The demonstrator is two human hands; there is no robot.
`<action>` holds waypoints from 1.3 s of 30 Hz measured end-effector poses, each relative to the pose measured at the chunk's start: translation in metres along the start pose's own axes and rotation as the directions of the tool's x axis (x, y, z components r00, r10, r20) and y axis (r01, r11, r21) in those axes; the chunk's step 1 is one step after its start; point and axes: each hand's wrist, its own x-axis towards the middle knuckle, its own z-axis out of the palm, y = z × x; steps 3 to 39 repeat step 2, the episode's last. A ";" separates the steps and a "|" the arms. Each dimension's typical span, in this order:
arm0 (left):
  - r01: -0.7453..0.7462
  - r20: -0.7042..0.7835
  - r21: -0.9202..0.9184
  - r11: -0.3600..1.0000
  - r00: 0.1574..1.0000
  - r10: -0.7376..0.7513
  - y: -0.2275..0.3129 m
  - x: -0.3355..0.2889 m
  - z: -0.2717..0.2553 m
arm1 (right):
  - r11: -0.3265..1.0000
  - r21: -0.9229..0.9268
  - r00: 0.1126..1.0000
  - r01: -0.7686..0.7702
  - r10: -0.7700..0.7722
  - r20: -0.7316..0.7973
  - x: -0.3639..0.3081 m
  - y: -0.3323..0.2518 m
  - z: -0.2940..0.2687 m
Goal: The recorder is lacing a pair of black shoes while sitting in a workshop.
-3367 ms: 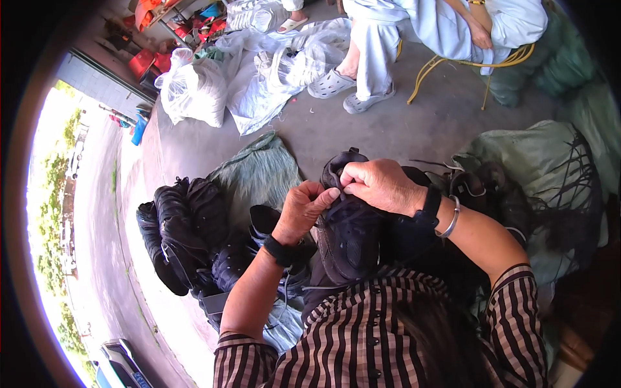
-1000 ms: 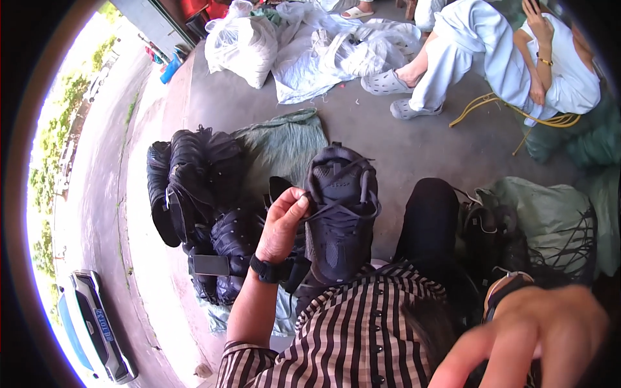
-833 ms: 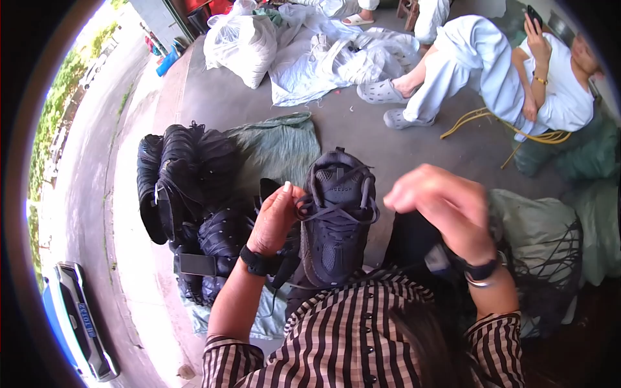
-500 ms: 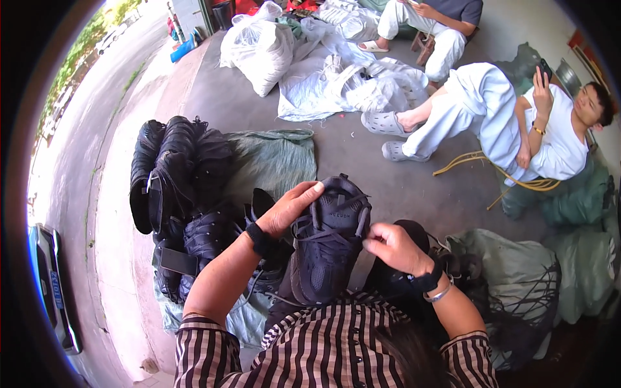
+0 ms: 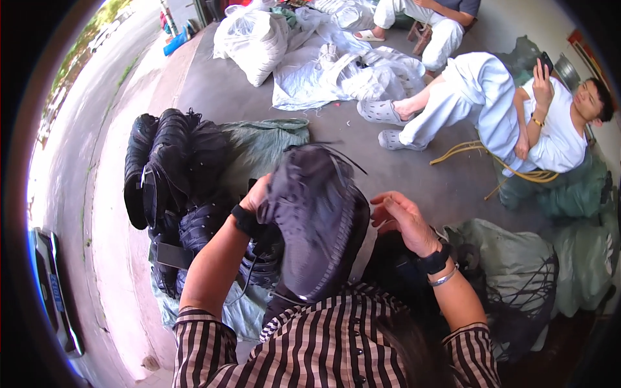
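Note:
A black lace-up sneaker [image 5: 312, 223] is raised over my lap, tilted with its side and stitched sole edge toward me; its outline is a little blurred. My left hand [image 5: 261, 193] grips it by the upper left, its fingers partly hidden behind the shoe. To the right of the sneaker, my right hand [image 5: 406, 221] is apart from it, fingers spread and slightly curled, holding nothing. Beside my left arm lies a stack of black shoes [image 5: 169, 169]. A dark flat rectangular object [image 5: 173, 255] rests on its near part.
A green woven sheet [image 5: 275, 137] lies beyond the shoes. White sacks [image 5: 252, 42] and plastic sheeting [image 5: 349, 81] cover the floor ahead. At right, a person [image 5: 550, 129] reclines with a phone; another person [image 5: 446, 26] sits farther back. Green sacks [image 5: 517, 249] stand near my right arm.
The sneaker has turned from showing its laces and tongue to showing its side. My right hand has come away from it and opened. My left hand still holds it.

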 end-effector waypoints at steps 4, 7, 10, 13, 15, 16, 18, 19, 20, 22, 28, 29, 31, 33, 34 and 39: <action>0.176 -0.001 -0.495 0.851 0.979 -0.204 0.001 0.001 0.005 | 0.997 -0.077 0.999 -0.020 0.024 0.049 0.003 -0.004 0.001; 0.176 -0.001 -0.495 0.851 0.979 -0.204 0.001 0.001 0.005 | 0.997 -0.077 0.999 -0.020 0.024 0.049 0.003 -0.004 0.001; 0.176 -0.001 -0.495 0.851 0.979 -0.204 0.001 0.001 0.005 | 0.997 -0.077 0.999 -0.020 0.024 0.049 0.003 -0.004 0.001; 0.176 -0.001 -0.495 0.851 0.979 -0.204 0.001 0.001 0.005 | 0.997 -0.077 0.999 -0.020 0.024 0.049 0.003 -0.004 0.001; 0.176 -0.001 -0.495 0.851 0.979 -0.204 0.001 0.001 0.005 | 0.997 -0.077 0.999 -0.020 0.024 0.049 0.003 -0.004 0.001; 0.176 -0.001 -0.495 0.851 0.979 -0.204 0.001 0.001 0.005 | 0.997 -0.077 0.999 -0.020 0.024 0.049 0.003 -0.004 0.001; 0.176 -0.001 -0.495 0.851 0.979 -0.204 0.001 0.001 0.005 | 0.997 -0.077 0.999 -0.020 0.024 0.049 0.003 -0.004 0.001; 0.176 -0.001 -0.495 0.851 0.979 -0.204 0.001 0.001 0.005 | 0.997 -0.077 0.999 -0.020 0.024 0.049 0.003 -0.004 0.001; 0.176 -0.001 -0.495 0.851 0.979 -0.204 0.001 0.001 0.005 | 0.997 -0.077 0.999 -0.020 0.024 0.049 0.003 -0.004 0.001; 0.176 -0.001 -0.495 0.851 0.979 -0.204 0.001 0.001 0.005 | 0.997 -0.077 0.999 -0.020 0.024 0.049 0.003 -0.004 0.001; 0.176 -0.001 -0.495 0.851 0.979 -0.204 0.001 0.001 0.005 | 0.997 -0.077 0.999 -0.020 0.024 0.049 0.003 -0.004 0.001; 0.176 -0.001 -0.495 0.851 0.979 -0.204 0.001 0.001 0.005 | 0.997 -0.077 0.999 -0.020 0.024 0.049 0.003 -0.004 0.001; 0.176 -0.001 -0.495 0.851 0.979 -0.204 0.001 0.001 0.005 | 0.997 -0.077 0.999 -0.020 0.024 0.049 0.003 -0.004 0.001; 0.176 -0.001 -0.495 0.851 0.979 -0.204 0.001 0.001 0.005 | 0.997 -0.077 0.999 -0.020 0.024 0.049 0.003 -0.004 0.001; 0.176 -0.001 -0.495 0.851 0.979 -0.204 0.001 0.001 0.005 | 0.997 -0.077 0.999 -0.020 0.024 0.049 0.003 -0.004 0.001; 0.176 -0.001 -0.495 0.851 0.979 -0.204 0.001 0.001 0.005 | 0.997 -0.077 0.999 -0.020 0.024 0.049 0.003 -0.004 0.001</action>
